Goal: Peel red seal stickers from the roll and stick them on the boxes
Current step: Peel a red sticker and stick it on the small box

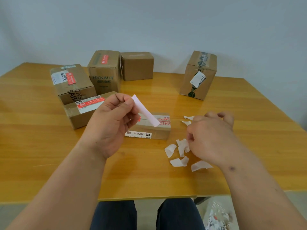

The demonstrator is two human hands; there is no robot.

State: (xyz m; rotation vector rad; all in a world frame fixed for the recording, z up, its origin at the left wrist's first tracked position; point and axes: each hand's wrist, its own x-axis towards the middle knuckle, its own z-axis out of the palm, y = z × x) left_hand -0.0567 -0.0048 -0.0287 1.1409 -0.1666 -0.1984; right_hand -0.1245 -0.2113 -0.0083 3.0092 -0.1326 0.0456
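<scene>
Above the flat box (149, 128): left hand (109, 123) pinches a sticker strip (145, 112), ready to press down.
Right hand (211, 138), 3 o'clock: fingers (191, 136) curled, dropping a backing scrap (182, 145) onto the surface (49, 146).

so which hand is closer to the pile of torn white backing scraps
Right. The right hand sits over the backing scraps, touching them; the left hand is raised to their left, pinching a strip.

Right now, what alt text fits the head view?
A left hand pinches a pale sticker strip above a flat box; the right hand rests among torn backing scraps on a wooden table.
</scene>
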